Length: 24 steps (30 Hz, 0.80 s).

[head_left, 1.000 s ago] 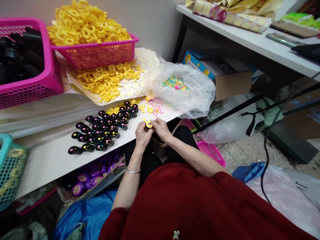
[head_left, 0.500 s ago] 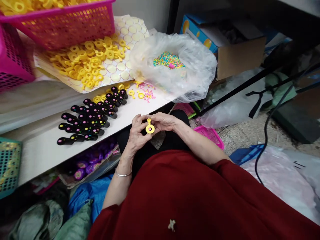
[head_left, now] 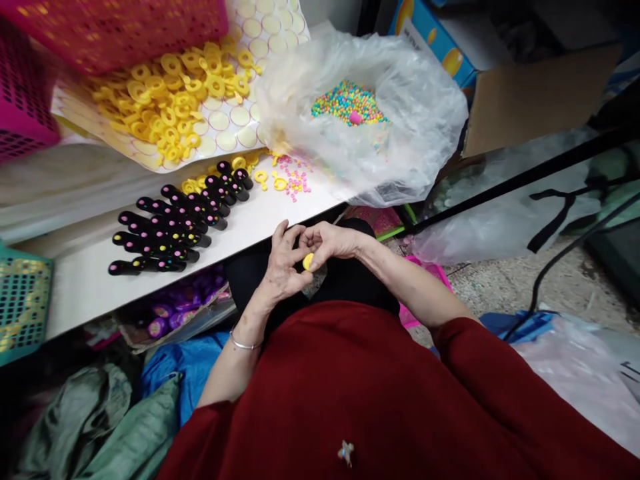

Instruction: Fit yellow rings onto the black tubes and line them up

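Note:
Over my lap, my left hand [head_left: 286, 268] and my right hand [head_left: 330, 244] meet around a small yellow plastic piece [head_left: 308, 262]. Thumb and forefinger of each hand press at its edges, and most of the piece is hidden by the fingers. The other fingers of the left hand are lifted and bent. On the white bench, left of the hands, stand rows of black rounded pieces [head_left: 163, 235] dotted with pink and yellow beads. Loose pink beads [head_left: 299, 183] lie near the bench edge, beside a few yellow ring pieces [head_left: 280, 183].
A pile of yellow ring pieces [head_left: 170, 100] lies on a sticker sheet [head_left: 240, 127] below a pink basket [head_left: 135, 33]. A clear plastic bag [head_left: 415, 133] holds multicoloured beads [head_left: 350, 103]. A teal basket [head_left: 25, 300] stands at left; a cardboard box [head_left: 535, 93] at right.
The yellow piece has turned, so its ring face with the pink centre no longer shows. My right hand's fingers have closed over it. The view has shifted slightly.

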Motion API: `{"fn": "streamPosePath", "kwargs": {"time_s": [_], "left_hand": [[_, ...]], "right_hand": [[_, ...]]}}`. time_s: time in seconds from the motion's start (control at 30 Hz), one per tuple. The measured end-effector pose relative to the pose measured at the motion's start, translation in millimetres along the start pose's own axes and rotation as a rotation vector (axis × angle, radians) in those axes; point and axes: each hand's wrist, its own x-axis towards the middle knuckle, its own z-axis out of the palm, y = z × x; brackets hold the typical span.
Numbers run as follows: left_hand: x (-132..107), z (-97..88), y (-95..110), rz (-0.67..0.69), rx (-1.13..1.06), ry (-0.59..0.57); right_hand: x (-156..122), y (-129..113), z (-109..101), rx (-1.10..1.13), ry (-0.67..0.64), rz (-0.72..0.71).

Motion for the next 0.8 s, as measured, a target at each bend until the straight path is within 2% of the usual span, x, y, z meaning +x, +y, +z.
{"fn": "streamPosePath", "kwargs": {"time_s": [0.17, 0.23, 0.3, 0.43, 0.5, 0.57, 0.7, 0.8], "left_hand": [[5.1, 8.3, 0.8, 0.047, 0.060, 0.013], [8.1, 8.6, -3.1, 0.029, 0.075, 0.001], [10.0, 6.4, -7.5, 0.004, 0.076, -0.024], [10.5, 1.4, -13.3, 0.001, 0.066, -0.053], [10.7, 1.3, -14.8, 0.002, 0.066, -0.053], [11.1, 2.5, -16.6, 0.007, 0.052, -0.038], [11.3, 4.9, -23.6, 0.030, 0.001, -0.016], [10.4, 7.2, -28.3, 0.032, -0.009, -0.018]], "right_hand": [[-0.1, 9.3, -6.7, -0.027, 0.032, -0.145], [3.6, 12.9, -7.7, -0.010, 0.071, -0.201], [7.3, 14.5, -7.8, 0.013, 0.052, -0.232], [13.3, 13.3, -9.1, -0.061, -0.121, -0.134], [15.9, 12.5, -11.5, -0.144, -0.167, -0.074], [17.5, 12.3, -14.1, -0.170, -0.176, -0.058], [15.6, 13.9, -15.3, -0.051, -0.168, -0.030], [12.1, 15.9, -11.4, 0.038, -0.103, -0.024]]}}
